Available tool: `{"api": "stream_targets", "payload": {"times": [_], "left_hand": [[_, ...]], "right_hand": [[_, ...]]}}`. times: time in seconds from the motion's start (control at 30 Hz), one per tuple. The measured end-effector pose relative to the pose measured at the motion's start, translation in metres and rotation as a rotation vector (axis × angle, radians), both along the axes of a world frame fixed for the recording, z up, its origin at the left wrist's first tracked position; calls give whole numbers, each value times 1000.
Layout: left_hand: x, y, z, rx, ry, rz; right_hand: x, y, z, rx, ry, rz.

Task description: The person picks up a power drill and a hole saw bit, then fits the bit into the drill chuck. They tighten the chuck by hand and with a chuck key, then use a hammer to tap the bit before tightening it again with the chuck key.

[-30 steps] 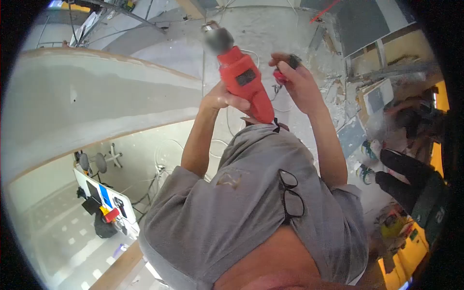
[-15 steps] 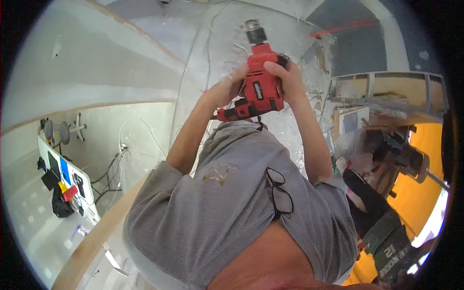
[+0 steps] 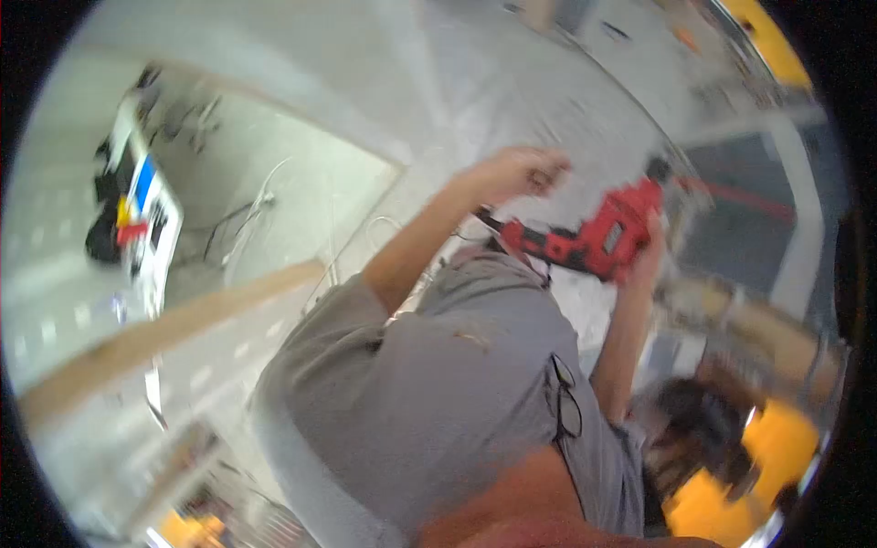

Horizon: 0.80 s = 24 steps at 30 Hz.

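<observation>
My right hand [image 3: 647,251] is wrapped round the body of a red power drill [image 3: 614,236], whose dark chuck points up and right. The drill's handle reaches left toward my waist, with a black cord at its end. To the left of the drill, my left hand [image 3: 523,175] is apart from it, its fingers curled. Something dark shows between those fingers, too blurred to name. A pair of glasses [image 3: 566,406] hangs from the neck of my grey shirt [image 3: 438,393].
A pale, dusty floor [image 3: 493,82] lies ahead. On the left, a white board [image 3: 164,205] holds tools, and white cables [image 3: 265,196] hang near it. A wooden edge [image 3: 174,333] runs along the lower left. Yellow objects [image 3: 781,443] and dark clutter stand at right.
My left hand has come off the drill and moved right and slightly forward. The drill, in my right hand, has shifted right and tilted. The whole view has turned and blurred.
</observation>
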<state>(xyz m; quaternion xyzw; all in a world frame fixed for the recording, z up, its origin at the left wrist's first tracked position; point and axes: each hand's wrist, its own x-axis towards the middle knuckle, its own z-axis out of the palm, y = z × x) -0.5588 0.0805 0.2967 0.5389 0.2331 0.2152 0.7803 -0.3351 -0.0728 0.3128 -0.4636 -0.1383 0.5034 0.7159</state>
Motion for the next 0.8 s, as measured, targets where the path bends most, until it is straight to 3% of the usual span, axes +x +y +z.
{"api": "stream_targets", "payload": {"times": [0.03, 0.23, 0.43, 0.63, 0.7, 0.77, 0.8], "left_hand": [[2, 0, -3, -291, -58, -27], [25, -27, 27, -160, -21, 243], [31, -35, 30, -107, -36, 407], [10, -85, 31, -35, -24, 440], [7, -102, 15, -93, -42, 350], [10, -118, 14, 124, -100, 348], [10, -126, -3, -99, -112, 363]], "right_hand": [[-4, -3, -1, 8, 36, 52], [-36, -6, -4, 91, -266, 291], [-28, 7, -27, 85, -218, 418], [-21, -18, -27, 36, -250, 629], [-16, -24, -27, 128, -235, 754], [-12, -36, -9, 126, -288, 824], [-4, -42, -14, 92, -300, 870]]}}
